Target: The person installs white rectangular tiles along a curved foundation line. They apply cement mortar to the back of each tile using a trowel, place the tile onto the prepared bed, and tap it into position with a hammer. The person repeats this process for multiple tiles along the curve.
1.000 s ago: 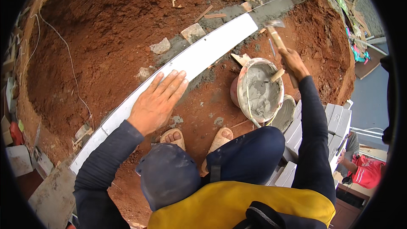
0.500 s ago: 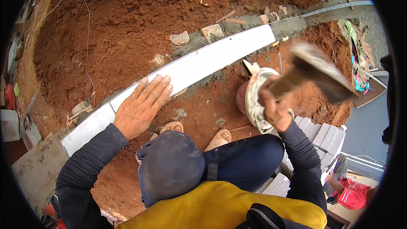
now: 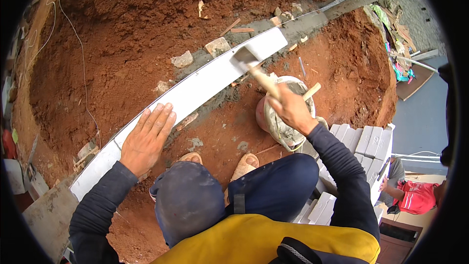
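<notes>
1. Two bare hands of yours are at work over a long row of white blocks (image 3: pixel 207 79), which runs slantwise from the lower left to the upper middle of your view, a joint (image 3: pixel 117 144) showing near its lower end.
2. Your left hand (image 3: pixel 145 141) lies palm down on the row, just beside that joint. Its four fingers point up and away from you, nearly straight, side by side with narrow gaps at the tips; you cannot tell where the thumb sits.
3. Your right hand (image 3: pixel 293 108) has its fingers wrapped around the wooden handle of a hammer (image 3: pixel 264 81). The hammer's head is blurred over the row's upper part; whether it touches cannot be told.
4. Under your right forearm's reach stands a bucket (image 3: pixel 262 117) with grey mortar on its rim, a wooden stick (image 3: pixel 311 91) jutting from it.
5. Beyond the row, stone pieces (image 3: pixel 217 47) lie along its far edge, with red soil (image 3: pixel 107 63) behind them.
6. Beside your right arm, pale grey blocks (image 3: pixel 372 142) are stacked; past them, another person in a red top (image 3: pixel 418 197) shows at the lower right.
</notes>
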{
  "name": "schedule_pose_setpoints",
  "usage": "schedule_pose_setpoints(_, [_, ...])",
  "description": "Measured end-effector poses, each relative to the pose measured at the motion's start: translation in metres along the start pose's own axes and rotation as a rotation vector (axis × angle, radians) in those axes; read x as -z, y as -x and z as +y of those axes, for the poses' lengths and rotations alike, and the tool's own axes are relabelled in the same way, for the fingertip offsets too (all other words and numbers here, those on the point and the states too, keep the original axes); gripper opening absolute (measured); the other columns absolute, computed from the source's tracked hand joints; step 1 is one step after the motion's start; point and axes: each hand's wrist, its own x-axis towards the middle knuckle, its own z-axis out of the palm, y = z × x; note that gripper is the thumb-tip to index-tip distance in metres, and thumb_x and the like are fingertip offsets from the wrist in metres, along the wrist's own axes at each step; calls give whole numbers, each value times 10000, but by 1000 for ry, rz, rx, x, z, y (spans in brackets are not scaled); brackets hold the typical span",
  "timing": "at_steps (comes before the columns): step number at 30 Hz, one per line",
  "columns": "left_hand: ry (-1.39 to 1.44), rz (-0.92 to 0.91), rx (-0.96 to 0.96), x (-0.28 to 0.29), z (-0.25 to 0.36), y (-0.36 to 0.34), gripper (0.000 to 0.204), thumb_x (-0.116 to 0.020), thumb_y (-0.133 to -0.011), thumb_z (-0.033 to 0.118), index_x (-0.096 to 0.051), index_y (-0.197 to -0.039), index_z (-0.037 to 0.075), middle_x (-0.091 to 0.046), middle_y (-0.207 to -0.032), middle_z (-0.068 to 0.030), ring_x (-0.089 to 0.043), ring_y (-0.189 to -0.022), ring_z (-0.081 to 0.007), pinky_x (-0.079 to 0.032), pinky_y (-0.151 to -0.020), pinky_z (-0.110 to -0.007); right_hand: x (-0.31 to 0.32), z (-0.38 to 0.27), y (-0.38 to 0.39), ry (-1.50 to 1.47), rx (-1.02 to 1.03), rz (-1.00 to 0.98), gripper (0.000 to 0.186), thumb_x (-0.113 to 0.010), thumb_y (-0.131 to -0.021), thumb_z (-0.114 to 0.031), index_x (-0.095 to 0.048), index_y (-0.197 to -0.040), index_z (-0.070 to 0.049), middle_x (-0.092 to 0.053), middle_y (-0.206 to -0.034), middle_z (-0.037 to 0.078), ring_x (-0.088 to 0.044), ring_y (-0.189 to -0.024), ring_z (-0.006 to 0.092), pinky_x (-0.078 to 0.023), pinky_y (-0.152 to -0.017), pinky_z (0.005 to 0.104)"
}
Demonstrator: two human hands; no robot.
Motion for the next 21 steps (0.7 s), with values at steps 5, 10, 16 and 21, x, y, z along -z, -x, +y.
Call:
schedule_pose_setpoints(5, [-41, -100, 51, 7, 8, -9, 816, -667, -889, 66, -363, -1643, -3, -339, -1737, -197, -288, -1633, -338, -199, -1345, -519, 24, 4, 6, -132, -90, 11, 462, -672, -1051, -444, -560, -1259, -47, -696, -866, 247, -717, -810, 437, -537, -721, 521])
schedule_pose_setpoints(10, [52, 143, -81, -2, 40, -106, 848, -696, -974, 264, -296, -1683, 26, -303, -1757, -182, -250, -1647, -318, -136, -1363, -494, 76, 1, 7, -413, -55, 526, 520, -656, -1079, -453, -542, -1377, -41, -709, -942, 101, -701, -781, 170, -578, -676, 335])
schedule_pose_setpoints(16, [-5, 113, -152, -24, 48, -209, 814, -613, -994, 203, -253, -1704, 33, -268, -1775, -154, -242, -1650, -293, -151, -1373, -447, 28, 33, 0, -337, -218, 484, 454, -592, -1111, -435, -525, -1313, -34, -710, -898, 163, -723, -728, 279, -579, -659, 435])
schedule_pose_setpoints(21, [-107, 87, -142, -30, 42, -213, 764, -497, -987, 43, -242, -1707, 36, -258, -1780, -150, -238, -1652, -287, -166, -1373, -430, 14, 47, 9, -102, -268, 87, 449, -640, -1077, -391, -517, -1309, -27, -713, -879, 243, -729, -786, 429, -560, -721, 518])
